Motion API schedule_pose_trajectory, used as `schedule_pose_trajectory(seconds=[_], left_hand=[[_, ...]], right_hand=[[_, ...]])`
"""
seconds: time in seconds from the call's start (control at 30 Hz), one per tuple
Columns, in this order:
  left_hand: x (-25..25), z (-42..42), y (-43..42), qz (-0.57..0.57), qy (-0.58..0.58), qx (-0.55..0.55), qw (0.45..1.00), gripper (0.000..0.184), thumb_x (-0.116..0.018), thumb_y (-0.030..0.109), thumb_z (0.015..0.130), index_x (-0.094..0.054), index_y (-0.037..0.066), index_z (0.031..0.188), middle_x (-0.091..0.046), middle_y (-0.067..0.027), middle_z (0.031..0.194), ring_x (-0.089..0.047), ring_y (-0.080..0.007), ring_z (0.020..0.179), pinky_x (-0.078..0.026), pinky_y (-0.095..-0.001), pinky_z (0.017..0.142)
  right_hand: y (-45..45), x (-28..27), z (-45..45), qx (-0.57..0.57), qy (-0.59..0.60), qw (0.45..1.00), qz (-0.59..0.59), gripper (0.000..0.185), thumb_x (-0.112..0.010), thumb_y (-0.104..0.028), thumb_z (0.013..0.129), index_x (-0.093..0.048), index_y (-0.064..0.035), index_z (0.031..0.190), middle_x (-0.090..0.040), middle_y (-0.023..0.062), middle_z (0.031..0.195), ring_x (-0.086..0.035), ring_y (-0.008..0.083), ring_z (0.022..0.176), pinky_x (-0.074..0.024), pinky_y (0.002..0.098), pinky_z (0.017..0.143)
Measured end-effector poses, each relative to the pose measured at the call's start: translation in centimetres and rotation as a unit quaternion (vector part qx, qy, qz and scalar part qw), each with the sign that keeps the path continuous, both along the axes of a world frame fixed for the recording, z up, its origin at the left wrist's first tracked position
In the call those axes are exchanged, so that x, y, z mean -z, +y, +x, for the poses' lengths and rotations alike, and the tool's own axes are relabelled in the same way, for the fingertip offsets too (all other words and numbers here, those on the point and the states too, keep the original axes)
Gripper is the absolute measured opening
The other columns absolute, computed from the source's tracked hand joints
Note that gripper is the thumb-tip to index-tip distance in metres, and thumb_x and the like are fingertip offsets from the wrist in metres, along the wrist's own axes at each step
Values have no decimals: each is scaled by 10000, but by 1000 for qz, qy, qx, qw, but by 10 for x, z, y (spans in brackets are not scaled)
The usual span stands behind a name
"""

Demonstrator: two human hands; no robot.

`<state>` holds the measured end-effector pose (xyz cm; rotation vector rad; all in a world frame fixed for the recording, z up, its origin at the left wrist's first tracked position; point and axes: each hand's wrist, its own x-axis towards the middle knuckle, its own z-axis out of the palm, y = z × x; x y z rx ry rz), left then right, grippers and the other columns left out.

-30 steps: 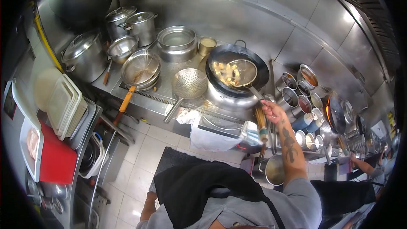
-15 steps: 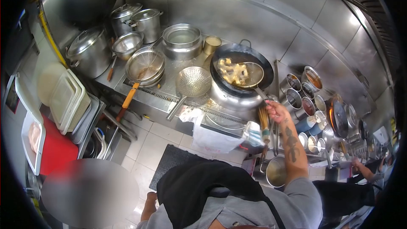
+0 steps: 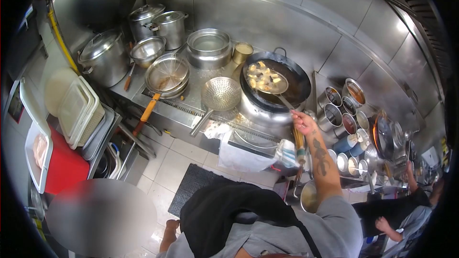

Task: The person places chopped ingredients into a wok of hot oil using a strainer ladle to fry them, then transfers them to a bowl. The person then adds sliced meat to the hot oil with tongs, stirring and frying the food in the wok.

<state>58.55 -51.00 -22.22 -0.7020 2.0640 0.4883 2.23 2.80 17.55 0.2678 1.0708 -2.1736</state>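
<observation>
My right hand (image 3: 303, 121) is closed round the handle of a round skimmer (image 3: 283, 89) over a black wok (image 3: 301, 81). Several yellowish fried pieces (image 3: 262, 76) lie in the skimmer's bowl, at the left side of the wok. Dark oil shows to the right of it. At the lower left of my body, beside the black apron, my left hand (image 3: 172, 225) hangs low over the floor; its fingers are too small and partly hidden to make out.
A perforated ladle (image 3: 221, 93) and a wooden-handled strainer (image 3: 167, 72) rest on the steel counter, with lidded pots (image 3: 101, 58) behind. Sauce containers (image 3: 354, 91) stand right. A red bin (image 3: 64, 165) is at left. A co-worker (image 3: 392, 215) stands at far right.
The skimmer has moved left and scooped up the pieces that were loose in the wok. My right hand has shifted slightly left with it. The co-worker's arms have changed position.
</observation>
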Motion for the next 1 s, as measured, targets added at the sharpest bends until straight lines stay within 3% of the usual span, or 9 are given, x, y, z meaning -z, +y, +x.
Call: schedule_pose_trajectory(seconds=[0.07, 0.1, 0.17, 0.27, 0.3, 0.37, 0.7, 1.0], left_hand=[[-3, 3, -2, 5, 91, 145, 985, 508, -368, 405, 840, -635, -13, 954, -611, -178, 1041, -563, -291, 1021, -418, -366, 878], [-3, 4, -2, 4, 92, 146, 985, 508, -368, 405, 840, -635, -13, 954, -611, -178, 1041, -563, -291, 1021, -418, -366, 878], [-6, 3, -1, -1, 57, 31, 998, 483, -373, 387, 840, -643, -1, 941, -612, -181, 1031, -562, -291, 1022, -415, -366, 883], [-8, 7, -1, -4, 79, -34, 996, 457, -383, 372, 843, -643, 13, 952, -610, -185, 1032, -558, -294, 1027, -415, -361, 885], [-8, 8, -2, -5, 79, -36, 996, 457, -383, 372, 843, -643, 13, 952, -610, -185, 1032, -558, -294, 1027, -415, -361, 885], [-14, 4, -1, -49, 63, 81, 994, 461, -406, 385, 841, -640, 5, 959, -608, -180, 1042, -555, -293, 1034, -410, -360, 895], [-14, 20, 12, -20, 77, 18, 997, 469, -407, 394, 842, -641, 3, 954, -608, -174, 1046, -553, -291, 1038, -407, -360, 900], [-12, 9, -6, -5, 88, -37, 995, 477, -407, 403, 843, -641, 1, 949, -607, -169, 1051, -552, -289, 1041, -404, -359, 904]], right_hand=[[-14, 4, -10, 16, 7, 1000, -8, 98, -465, -171, 917, -491, -97, 976, -481, -22, 656, -368, 40, 406, -290, 195, 341], [-20, 5, -14, 32, 13, 999, -15, 98, -468, -167, 914, -494, -96, 978, -483, -20, 662, -374, 41, 413, -293, 199, 344], [-26, 13, -25, 36, 30, 998, -33, 92, -475, -158, 908, -496, -99, 974, -486, -14, 672, -385, 46, 425, -304, 211, 351], [-35, 14, -32, 78, 37, 995, -44, 93, -486, -160, 901, -498, -108, 978, -479, -10, 667, -388, 53, 432, -306, 215, 361], [-37, 13, -33, 76, 37, 995, -45, 93, -486, -160, 901, -498, -108, 978, -479, -10, 667, -388, 53, 432, -306, 215, 361], [-31, 17, -35, 82, 31, 995, -40, 92, -490, -166, 901, -498, -112, 975, -476, -8, 664, -376, 52, 427, -301, 212, 360], [9, 11, -13, 62, 49, 994, 74, 130, -537, -199, 882, -536, -126, 989, -499, -9, 640, -363, 48, 400, -265, 187, 324], [17, 8, -13, 31, 9, 998, 60, 162, -511, -198, 897, -533, -123, 1039, -501, -16, 649, -377, 57, 402, -279, 201, 328]])
